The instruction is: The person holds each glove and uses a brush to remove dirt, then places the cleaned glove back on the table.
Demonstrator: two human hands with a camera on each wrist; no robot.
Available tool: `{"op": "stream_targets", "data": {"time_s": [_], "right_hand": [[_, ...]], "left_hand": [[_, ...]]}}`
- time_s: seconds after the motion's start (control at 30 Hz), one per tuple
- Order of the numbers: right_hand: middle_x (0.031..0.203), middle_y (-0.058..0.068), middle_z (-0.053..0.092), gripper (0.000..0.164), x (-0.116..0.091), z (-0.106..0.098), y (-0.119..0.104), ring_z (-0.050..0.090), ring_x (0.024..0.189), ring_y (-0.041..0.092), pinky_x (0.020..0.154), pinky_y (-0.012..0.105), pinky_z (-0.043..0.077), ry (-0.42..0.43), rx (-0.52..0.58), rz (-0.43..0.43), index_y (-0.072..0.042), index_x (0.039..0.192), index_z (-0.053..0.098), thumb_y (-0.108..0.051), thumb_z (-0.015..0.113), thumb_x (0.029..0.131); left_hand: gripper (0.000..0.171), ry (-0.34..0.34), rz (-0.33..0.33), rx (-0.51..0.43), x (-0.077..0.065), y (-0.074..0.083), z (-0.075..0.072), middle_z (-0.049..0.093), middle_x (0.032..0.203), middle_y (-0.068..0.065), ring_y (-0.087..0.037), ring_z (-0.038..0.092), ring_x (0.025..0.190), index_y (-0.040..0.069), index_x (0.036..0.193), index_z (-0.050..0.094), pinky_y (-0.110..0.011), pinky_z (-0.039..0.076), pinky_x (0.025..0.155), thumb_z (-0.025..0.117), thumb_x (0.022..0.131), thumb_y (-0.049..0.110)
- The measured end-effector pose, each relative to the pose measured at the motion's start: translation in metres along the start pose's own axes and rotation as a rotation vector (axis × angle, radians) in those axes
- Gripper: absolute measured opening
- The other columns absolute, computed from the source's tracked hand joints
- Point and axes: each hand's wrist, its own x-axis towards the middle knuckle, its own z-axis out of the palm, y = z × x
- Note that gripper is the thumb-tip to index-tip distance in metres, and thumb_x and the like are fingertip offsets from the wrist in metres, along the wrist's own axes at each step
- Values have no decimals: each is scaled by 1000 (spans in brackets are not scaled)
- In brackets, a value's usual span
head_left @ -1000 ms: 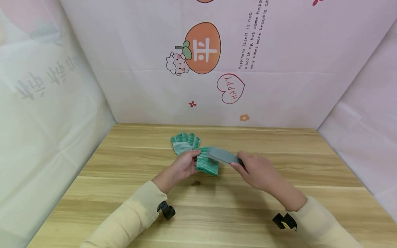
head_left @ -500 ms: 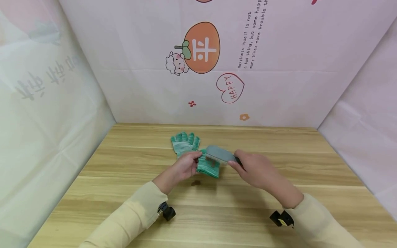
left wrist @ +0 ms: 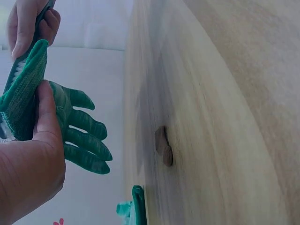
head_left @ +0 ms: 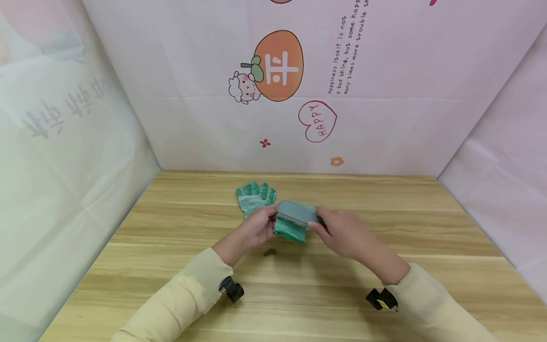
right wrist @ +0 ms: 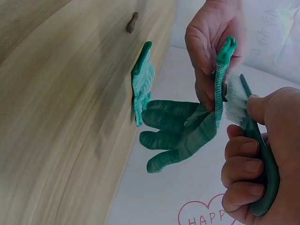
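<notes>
A green glove (head_left: 290, 232) is held above the desk (head_left: 171, 237), just below the centre of the head view, with its cuff turned towards the bottom of the frame. In the left wrist view it is seen at the middle left, with 4 of its darker green fingers spread to the right; in the right wrist view it is shown right of centre, with its cuff at the top. It is pinched by the left hand (head_left: 258, 225), whose thumb is laid along the cuff. A grey-green brush (head_left: 295, 212) is gripped by the handle in the right hand (head_left: 344, 233), with the fingers curled around it. Its pale bristles (right wrist: 236, 101) are turned to the glove and set just beside the cuff; whether contact is made cannot be told.

A 2nd glove (head_left: 255, 195) is laid on the desk, just above the left hand in the head view, with its fingers pointed to the top of the frame. A small brown lump (left wrist: 164, 146) is seen on the wood, right of centre in the left wrist view.

Both forearms are covered by cream sleeves (head_left: 183, 292), entering from the lower corners. At the top of the head view, the white backdrop (head_left: 192, 57) is printed with an orange fruit (head_left: 279, 90) and a red heart outline marked "HAPPY".
</notes>
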Motion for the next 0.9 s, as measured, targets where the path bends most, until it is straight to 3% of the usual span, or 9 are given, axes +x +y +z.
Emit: {"op": "stream_targets", "data": {"time_s": [0.17, 0.5, 0.63, 0.73, 0.8, 0.9], "right_hand": [[64, -5, 42, 25, -4, 0, 5, 39, 54, 10, 51, 27, 34, 11, 14, -4, -11, 88, 50, -32, 55, 100], [62, -6, 41, 27, -12, -3, 14, 37, 51, 9, 49, 26, 33, 1, 26, 24, -10, 88, 51, -33, 53, 102], [62, -6, 42, 27, -11, -6, 14, 36, 50, 8, 47, 25, 32, -5, 34, 43, -10, 89, 52, -34, 52, 102], [62, -6, 42, 27, -9, -8, 11, 36, 49, 8, 46, 25, 32, -11, 35, 52, -10, 90, 52, -35, 52, 102], [62, -6, 42, 27, -6, -9, 8, 37, 49, 8, 46, 25, 32, -20, 28, 54, -11, 90, 51, -36, 52, 102], [62, -6, 43, 27, -2, -8, 2, 38, 50, 9, 47, 26, 33, -27, 15, 39, -11, 92, 52, -37, 53, 101]], "left_hand": [[20, 4, -11, 3, -1, 2, -5, 59, 85, -2, -8, 59, 68, 4, 114, 46, -23, 50, 60, 30, 107, 13], [23, 13, -3, 14, -3, 3, -17, 65, 88, -3, -11, 66, 78, 1, 108, 49, -27, 54, 68, 30, 108, 15], [24, 13, 2, 33, -3, 3, -15, 65, 87, -2, -11, 66, 78, -1, 109, 49, -27, 54, 68, 30, 108, 14], [26, 5, -13, 50, -2, 0, -11, 64, 83, -1, -11, 65, 74, -5, 118, 46, -26, 53, 65, 31, 108, 14], [30, 1, -26, 60, -1, -3, -8, 60, 76, 1, -8, 61, 66, -6, 129, 40, -25, 49, 62, 31, 107, 13], [28, -3, -41, 54, 1, -6, -2, 54, 76, 2, -7, 53, 59, -1, 129, 39, -24, 45, 58, 29, 107, 12]]}}
